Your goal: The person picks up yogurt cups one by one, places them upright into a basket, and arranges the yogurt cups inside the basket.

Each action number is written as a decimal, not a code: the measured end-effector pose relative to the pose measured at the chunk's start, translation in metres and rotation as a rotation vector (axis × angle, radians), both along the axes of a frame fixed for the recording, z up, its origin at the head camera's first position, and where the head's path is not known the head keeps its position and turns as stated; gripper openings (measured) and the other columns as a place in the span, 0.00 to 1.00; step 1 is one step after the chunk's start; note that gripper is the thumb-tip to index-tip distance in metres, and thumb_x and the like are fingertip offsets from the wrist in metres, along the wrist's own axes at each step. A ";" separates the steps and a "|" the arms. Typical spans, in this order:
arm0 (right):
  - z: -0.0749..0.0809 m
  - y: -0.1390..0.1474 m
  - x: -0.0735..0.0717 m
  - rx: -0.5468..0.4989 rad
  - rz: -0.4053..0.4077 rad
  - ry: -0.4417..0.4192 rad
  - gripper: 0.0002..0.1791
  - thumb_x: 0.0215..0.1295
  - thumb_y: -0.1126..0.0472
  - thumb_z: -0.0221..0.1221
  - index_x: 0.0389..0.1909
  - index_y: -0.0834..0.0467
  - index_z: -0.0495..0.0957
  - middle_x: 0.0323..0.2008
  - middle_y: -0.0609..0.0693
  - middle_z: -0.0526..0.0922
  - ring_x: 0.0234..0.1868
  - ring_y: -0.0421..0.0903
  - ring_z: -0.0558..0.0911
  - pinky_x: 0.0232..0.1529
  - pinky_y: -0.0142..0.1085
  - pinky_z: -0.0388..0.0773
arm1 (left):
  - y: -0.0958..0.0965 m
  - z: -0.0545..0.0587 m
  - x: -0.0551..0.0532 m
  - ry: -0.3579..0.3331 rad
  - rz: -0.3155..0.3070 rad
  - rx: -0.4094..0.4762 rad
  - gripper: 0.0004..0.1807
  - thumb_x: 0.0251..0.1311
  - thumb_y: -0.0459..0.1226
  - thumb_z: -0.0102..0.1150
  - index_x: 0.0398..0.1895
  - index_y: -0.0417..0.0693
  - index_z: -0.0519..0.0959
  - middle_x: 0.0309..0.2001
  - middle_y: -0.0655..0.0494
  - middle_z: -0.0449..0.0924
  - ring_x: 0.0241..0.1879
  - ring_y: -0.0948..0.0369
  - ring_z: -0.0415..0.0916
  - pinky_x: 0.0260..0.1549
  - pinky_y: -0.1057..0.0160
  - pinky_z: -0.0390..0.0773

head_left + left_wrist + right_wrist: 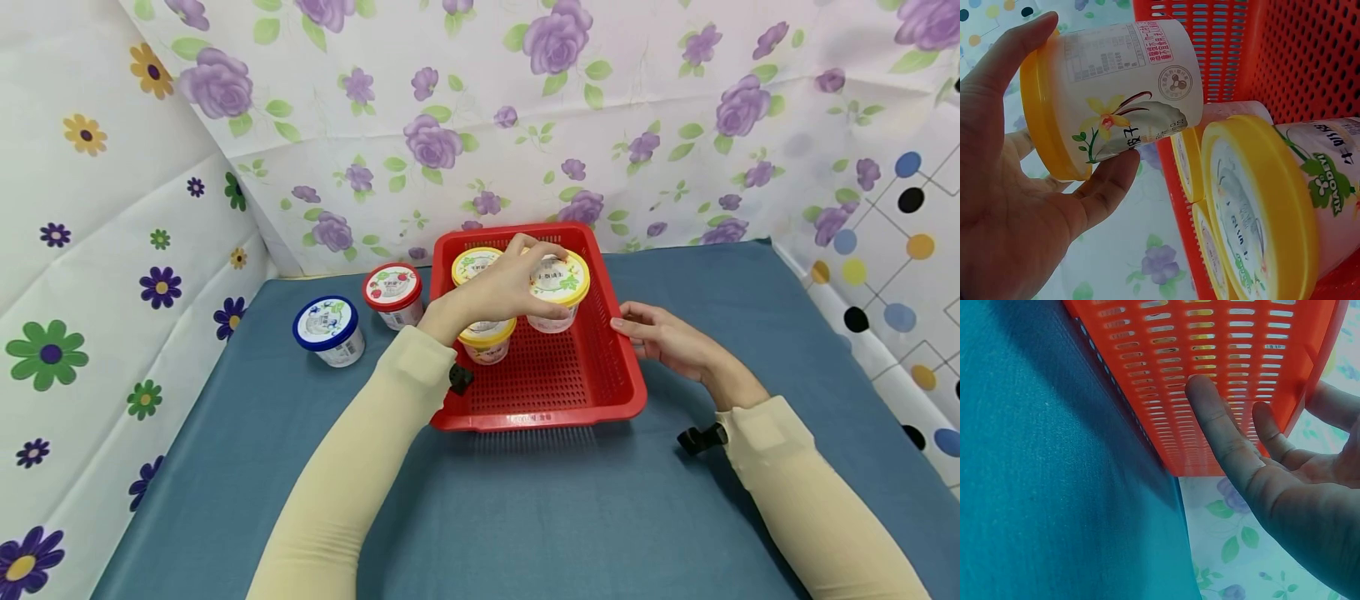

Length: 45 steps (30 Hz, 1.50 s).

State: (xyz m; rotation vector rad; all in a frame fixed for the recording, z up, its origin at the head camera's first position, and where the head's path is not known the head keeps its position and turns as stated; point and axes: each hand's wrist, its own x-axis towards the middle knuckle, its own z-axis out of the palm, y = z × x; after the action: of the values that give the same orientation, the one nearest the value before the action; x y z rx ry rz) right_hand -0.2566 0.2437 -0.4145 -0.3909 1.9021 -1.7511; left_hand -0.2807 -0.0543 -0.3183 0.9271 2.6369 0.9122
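Left wall (112,275): white sheet with purple, green and orange flowers.
Counter (525,517): blue cloth, its far edge meeting the far wall.
Blue tub (341,337): upright on the counter, left of the rest.
Red tub (393,287): upright, just right of and farther than the blue tub.
Far wall (420,83): pale, lightly creased sheet with purple roses and green leaves.
Basket (536,417): red, perforated, at the counter's far middle, shadow beside it.
Other yellow tubs (487,352): in the basket's left part, partly hidden.
Left grip (506,279): thumb and fingers pinching a yellow tub (558,283).
Held tub: at the basket's far right, lid higher than the others'.
Right grip (667,337): thumb and fingers pinching the basket's right rim.
Right wall (892,275): white, coloured dots, thin lines.
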 end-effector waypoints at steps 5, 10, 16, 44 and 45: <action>-0.001 0.000 0.000 -0.003 -0.006 -0.004 0.20 0.81 0.55 0.53 0.60 0.68 0.66 0.51 0.59 0.79 0.46 0.50 0.88 0.52 0.45 0.86 | 0.001 -0.003 -0.001 -0.001 -0.002 0.000 0.44 0.57 0.55 0.76 0.74 0.61 0.66 0.71 0.51 0.54 0.65 0.54 0.64 0.64 0.48 0.72; -0.001 0.000 0.000 0.000 -0.007 -0.008 0.21 0.81 0.55 0.53 0.61 0.67 0.66 0.51 0.59 0.79 0.46 0.50 0.88 0.52 0.45 0.86 | 0.001 -0.004 0.000 0.002 0.000 -0.006 0.42 0.57 0.55 0.75 0.73 0.62 0.66 0.71 0.51 0.54 0.65 0.54 0.64 0.65 0.48 0.72; -0.002 0.002 -0.001 -0.005 0.000 -0.008 0.20 0.82 0.55 0.53 0.61 0.67 0.66 0.51 0.59 0.79 0.46 0.50 0.88 0.52 0.46 0.86 | 0.001 -0.005 -0.001 0.000 -0.001 -0.001 0.42 0.58 0.55 0.75 0.73 0.61 0.66 0.70 0.51 0.54 0.64 0.55 0.64 0.65 0.49 0.72; -0.002 0.001 -0.001 -0.015 -0.001 -0.012 0.19 0.82 0.55 0.53 0.59 0.66 0.67 0.50 0.58 0.80 0.46 0.50 0.89 0.51 0.46 0.86 | 0.007 -0.019 -0.006 -0.068 -0.014 -0.073 0.42 0.56 0.56 0.76 0.71 0.63 0.66 0.68 0.51 0.54 0.59 0.54 0.67 0.60 0.51 0.75; -0.002 0.001 -0.001 -0.015 -0.003 -0.014 0.19 0.81 0.56 0.53 0.59 0.66 0.67 0.50 0.58 0.80 0.46 0.50 0.89 0.51 0.46 0.86 | 0.008 -0.020 -0.006 -0.069 -0.013 -0.076 0.42 0.56 0.56 0.76 0.70 0.63 0.66 0.68 0.51 0.54 0.59 0.55 0.67 0.60 0.51 0.75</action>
State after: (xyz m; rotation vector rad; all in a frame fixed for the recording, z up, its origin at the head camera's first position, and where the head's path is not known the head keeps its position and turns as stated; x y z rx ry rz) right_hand -0.2576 0.2450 -0.4169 -0.3814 1.8816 -1.7665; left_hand -0.2864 -0.0467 -0.3381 0.8776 2.5847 0.8205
